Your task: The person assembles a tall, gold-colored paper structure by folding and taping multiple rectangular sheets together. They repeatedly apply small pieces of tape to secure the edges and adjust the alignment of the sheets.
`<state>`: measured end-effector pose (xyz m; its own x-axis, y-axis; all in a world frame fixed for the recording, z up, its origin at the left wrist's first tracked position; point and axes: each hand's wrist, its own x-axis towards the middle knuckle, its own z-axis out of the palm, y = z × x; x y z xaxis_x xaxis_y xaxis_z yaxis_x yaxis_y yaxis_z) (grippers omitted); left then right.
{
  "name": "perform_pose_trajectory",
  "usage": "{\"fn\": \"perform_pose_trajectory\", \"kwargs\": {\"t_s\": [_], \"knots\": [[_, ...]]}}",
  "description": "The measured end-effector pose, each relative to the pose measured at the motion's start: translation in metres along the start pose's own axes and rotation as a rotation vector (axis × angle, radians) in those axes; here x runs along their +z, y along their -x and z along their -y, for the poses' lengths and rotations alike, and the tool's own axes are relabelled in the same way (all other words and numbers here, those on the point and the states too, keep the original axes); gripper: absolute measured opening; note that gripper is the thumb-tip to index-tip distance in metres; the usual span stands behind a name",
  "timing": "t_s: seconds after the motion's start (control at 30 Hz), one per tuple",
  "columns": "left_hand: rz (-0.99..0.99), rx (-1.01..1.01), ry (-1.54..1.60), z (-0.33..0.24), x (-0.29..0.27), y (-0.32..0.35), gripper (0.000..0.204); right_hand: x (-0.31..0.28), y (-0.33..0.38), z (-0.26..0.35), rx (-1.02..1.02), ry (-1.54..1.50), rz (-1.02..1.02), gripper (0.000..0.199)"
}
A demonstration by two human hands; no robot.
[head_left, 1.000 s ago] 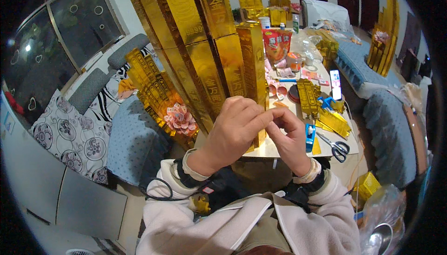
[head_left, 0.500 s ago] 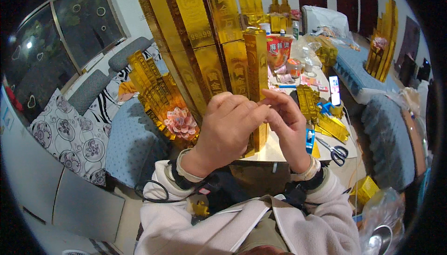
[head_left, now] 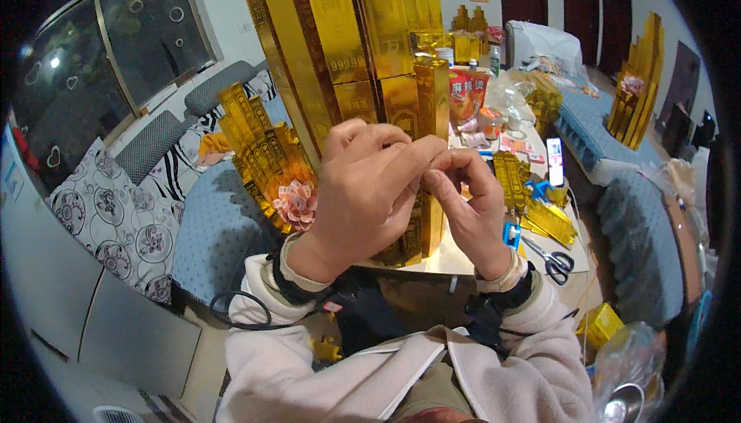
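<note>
At the near edge of the white table (head_left: 454,259), tall gold box tower (head_left: 332,45) stands upright, top cut off by the frame, lower part behind the hands. Left hand (head_left: 364,195) in front of it, fingers bent, index stretched toward the right hand (head_left: 472,211). Right hand curled, thumb and index brought close, fingertips meeting the left's or nearly so. Cannot tell if anything small is pinched between them; cannot tell if either hand touches the tower. Right of right hand: blue tape dispenser (head_left: 511,235) just beside, then scissors (head_left: 559,265) with dark handles, flat gold pieces (head_left: 552,222), phone (head_left: 555,162) with lit screen. Red food pouch (head_left: 467,97) farther back, beside the tower. Left of tower: smaller gold stack (head_left: 255,133) with pink paper flower (head_left: 296,205) at its lower part, near blue dotted sofa cover (head_left: 216,234).
</note>
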<state>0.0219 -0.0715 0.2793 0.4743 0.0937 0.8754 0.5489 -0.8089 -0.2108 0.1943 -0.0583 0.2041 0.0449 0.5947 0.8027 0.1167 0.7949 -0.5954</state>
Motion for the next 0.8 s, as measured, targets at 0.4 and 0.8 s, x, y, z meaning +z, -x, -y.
{"fn": "perform_pose_trajectory", "kwargs": {"t_s": [0.4, 0.8], "knots": [[-0.325, 0.147, -0.512, 0.08, -0.02, -0.118, 0.053, 0.014, -0.07, -0.009, -0.12, -0.109, -0.171, 0.011], [-0.216, 0.138, -0.559, 0.093, -0.014, -0.133, 0.068, 0.032, -0.088, -0.017, -0.323, 0.111, -0.214, 0.015]]}}
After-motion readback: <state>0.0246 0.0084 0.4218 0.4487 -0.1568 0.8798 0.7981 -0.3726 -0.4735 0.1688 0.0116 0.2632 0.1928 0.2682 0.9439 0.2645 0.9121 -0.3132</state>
